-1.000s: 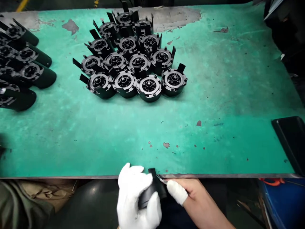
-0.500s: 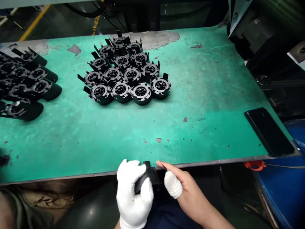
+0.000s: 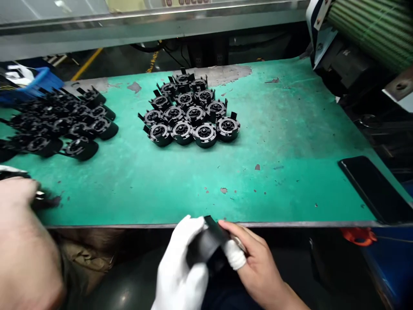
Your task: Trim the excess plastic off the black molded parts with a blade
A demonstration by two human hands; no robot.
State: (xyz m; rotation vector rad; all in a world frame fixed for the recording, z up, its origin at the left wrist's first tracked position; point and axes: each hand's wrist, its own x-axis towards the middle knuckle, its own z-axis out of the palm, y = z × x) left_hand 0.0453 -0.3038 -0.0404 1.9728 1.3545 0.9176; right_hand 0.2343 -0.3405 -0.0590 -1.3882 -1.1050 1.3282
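My left hand [image 3: 182, 267], in a white glove, is wrapped round a black plastic housing [image 3: 206, 247] just in front of the table's near edge. A flat tab on the housing sticks up. My right hand [image 3: 258, 258] is bare except for a white cover on the thumb. It is closed against the right side of the housing, with index finger and thumb pinching a thin, blade-like tool [image 3: 238, 241]. Most of that tool is hidden, so its exact kind is unclear.
On the green table [image 3: 284, 189] stands a cluster of black round housings [image 3: 193, 114]; more black housings [image 3: 77, 118] are at left near a blue basket [image 3: 41, 84]. A phone [image 3: 376, 187] lies at right. Another person's arm [image 3: 26, 241] reaches in from the left.
The view has tilted up and swung left. The housing has been turned in my left hand, and my right hand has come against it. Another person's arm has entered at left.
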